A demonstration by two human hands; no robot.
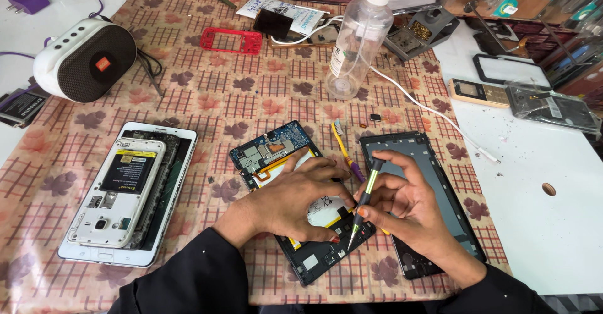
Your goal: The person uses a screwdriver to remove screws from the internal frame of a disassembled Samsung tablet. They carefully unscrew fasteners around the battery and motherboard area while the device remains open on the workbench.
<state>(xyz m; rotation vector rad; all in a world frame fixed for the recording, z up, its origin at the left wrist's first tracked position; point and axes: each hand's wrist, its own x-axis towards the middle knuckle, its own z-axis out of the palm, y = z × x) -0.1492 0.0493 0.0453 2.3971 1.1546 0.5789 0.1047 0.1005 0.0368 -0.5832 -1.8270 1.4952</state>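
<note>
Fingers [384,170] of the right hand [408,210] pinch a slim green-and-black screwdriver [364,198], tip down on the opened tablet [295,194] lying on the table [207,94]. Left hand [295,204] lies flat on it, fingers spread over the pale battery [326,212]. Its blue circuit board [270,147] shows bare; the hands hide the middle, and the screw under the tip cannot be made out.

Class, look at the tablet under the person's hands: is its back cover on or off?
Off. The tablet shows its bare circuit board and battery, and the left hand rests on them.
</note>
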